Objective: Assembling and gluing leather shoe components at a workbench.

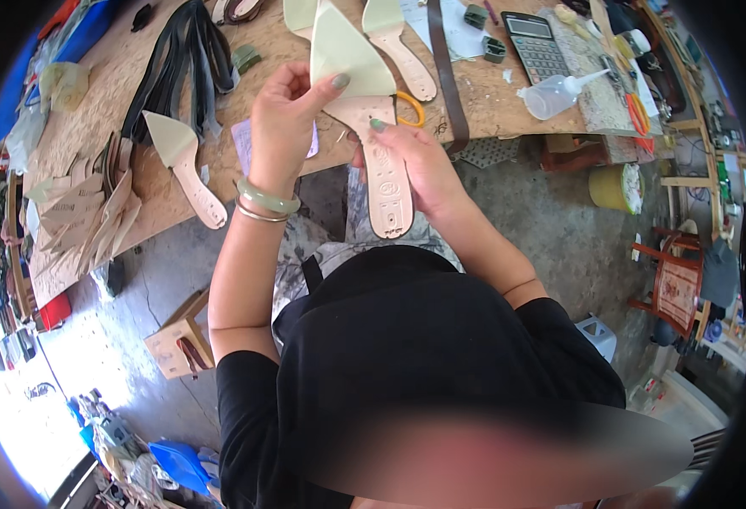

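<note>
A tan leather piece (387, 199) with stamped marks and small holes is held up over the front edge of the workbench. Its wide, pale green pointed end (346, 59) is toward the far side. My left hand (288, 110) is closed on the left edge of the wide part, thumb on top. Lower down, my right hand (424, 161) grips the narrow tan strap, thumb on its face and fingers behind. Partly hidden behind the piece is a yellow-orange loop (409, 109). A similar leather piece (185, 165) lies on the bench to the left.
The wooden workbench (297, 199) also carries dark straps (182, 64), stacked leather cutouts (84, 212), another pointed leather piece (403, 51), a brown strap (449, 76), a calculator (536, 51), a squeeze bottle (555, 93) and orange-handled scissors (638, 114). A yellow bucket (615, 188) and chair (677, 284) stand right.
</note>
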Demonstrator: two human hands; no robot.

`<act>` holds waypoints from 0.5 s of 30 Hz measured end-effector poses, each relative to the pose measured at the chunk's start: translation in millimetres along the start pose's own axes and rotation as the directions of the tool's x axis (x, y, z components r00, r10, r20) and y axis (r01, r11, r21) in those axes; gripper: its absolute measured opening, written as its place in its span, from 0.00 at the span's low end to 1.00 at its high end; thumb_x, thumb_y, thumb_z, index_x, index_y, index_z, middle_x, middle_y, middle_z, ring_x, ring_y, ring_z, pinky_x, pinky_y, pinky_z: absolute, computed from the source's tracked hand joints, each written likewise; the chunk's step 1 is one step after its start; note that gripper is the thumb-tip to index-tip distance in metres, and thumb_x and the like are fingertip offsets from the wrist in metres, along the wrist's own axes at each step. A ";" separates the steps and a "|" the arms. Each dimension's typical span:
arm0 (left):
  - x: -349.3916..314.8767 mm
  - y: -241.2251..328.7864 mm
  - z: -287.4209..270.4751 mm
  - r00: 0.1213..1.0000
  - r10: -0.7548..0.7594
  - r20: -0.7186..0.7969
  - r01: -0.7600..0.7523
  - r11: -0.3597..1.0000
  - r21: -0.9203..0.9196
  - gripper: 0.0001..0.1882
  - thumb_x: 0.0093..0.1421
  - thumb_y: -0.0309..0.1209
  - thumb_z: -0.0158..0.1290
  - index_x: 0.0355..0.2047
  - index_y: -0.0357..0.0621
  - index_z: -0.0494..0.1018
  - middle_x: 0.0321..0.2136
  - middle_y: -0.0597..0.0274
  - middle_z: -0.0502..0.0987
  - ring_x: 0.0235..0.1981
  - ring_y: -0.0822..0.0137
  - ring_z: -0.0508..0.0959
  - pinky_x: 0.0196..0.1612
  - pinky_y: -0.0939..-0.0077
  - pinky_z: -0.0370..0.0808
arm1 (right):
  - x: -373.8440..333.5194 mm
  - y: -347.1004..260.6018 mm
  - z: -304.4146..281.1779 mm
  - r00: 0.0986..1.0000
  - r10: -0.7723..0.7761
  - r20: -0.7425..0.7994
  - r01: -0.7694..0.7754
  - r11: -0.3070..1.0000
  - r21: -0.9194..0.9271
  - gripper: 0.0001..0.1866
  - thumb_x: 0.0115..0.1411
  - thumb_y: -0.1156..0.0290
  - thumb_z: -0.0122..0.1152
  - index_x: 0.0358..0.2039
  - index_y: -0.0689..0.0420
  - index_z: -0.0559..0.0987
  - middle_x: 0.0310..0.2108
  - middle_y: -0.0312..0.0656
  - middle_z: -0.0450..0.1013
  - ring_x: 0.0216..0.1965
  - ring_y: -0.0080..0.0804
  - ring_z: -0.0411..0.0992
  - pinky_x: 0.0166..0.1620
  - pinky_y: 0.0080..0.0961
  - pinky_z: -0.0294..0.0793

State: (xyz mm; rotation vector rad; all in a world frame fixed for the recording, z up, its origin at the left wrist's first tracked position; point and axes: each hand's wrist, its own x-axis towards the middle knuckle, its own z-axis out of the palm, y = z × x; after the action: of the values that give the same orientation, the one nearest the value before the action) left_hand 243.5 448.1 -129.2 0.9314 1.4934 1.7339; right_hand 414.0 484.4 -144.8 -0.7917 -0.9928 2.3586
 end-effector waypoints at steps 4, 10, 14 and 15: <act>2.8 -2.5 -4.9 0.991 0.018 0.130 -0.004 0.994 -0.106 0.25 0.56 0.33 0.64 0.48 0.33 0.68 0.37 0.61 0.77 0.36 0.75 0.76 0.41 0.81 0.73 | 0.8 0.0 -2.6 1.000 -0.005 0.011 0.005 0.999 -0.032 0.15 0.64 0.64 0.51 0.39 0.64 0.78 0.27 0.43 0.77 0.25 0.25 0.75 0.29 0.20 0.75; 13.6 9.1 -20.1 0.955 -0.065 0.289 0.114 0.982 -0.154 0.30 0.59 0.41 0.59 0.54 0.34 0.63 0.43 0.58 0.74 0.42 0.73 0.75 0.49 0.75 0.71 | 7.8 0.8 -9.7 0.999 0.004 0.051 -0.003 1.000 -0.013 0.15 0.65 0.63 0.51 0.43 0.62 0.75 0.30 0.44 0.78 0.27 0.26 0.76 0.30 0.22 0.76; 13.1 7.3 -5.6 0.976 0.184 0.120 -0.217 0.893 0.394 0.24 0.55 0.35 0.63 0.48 0.35 0.69 0.36 0.61 0.76 0.36 0.74 0.76 0.38 0.80 0.75 | 9.1 4.0 -8.8 1.000 0.004 0.008 -0.003 1.000 -0.028 0.14 0.65 0.64 0.51 0.42 0.62 0.75 0.30 0.43 0.78 0.26 0.26 0.76 0.30 0.22 0.76; 12.8 5.9 -1.6 0.980 0.171 0.106 -0.198 0.912 0.359 0.23 0.55 0.34 0.63 0.47 0.35 0.70 0.35 0.61 0.76 0.34 0.74 0.76 0.37 0.80 0.75 | 8.9 4.6 -8.3 1.000 -0.006 0.017 0.007 1.000 -0.028 0.14 0.65 0.64 0.51 0.42 0.62 0.75 0.30 0.43 0.78 0.26 0.26 0.76 0.30 0.22 0.76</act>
State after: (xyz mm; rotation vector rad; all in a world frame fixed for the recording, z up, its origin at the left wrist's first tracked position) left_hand 235.2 457.2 -122.3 1.3528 1.7662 1.5507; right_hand 412.0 490.8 -155.9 -0.7793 -1.0354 2.3544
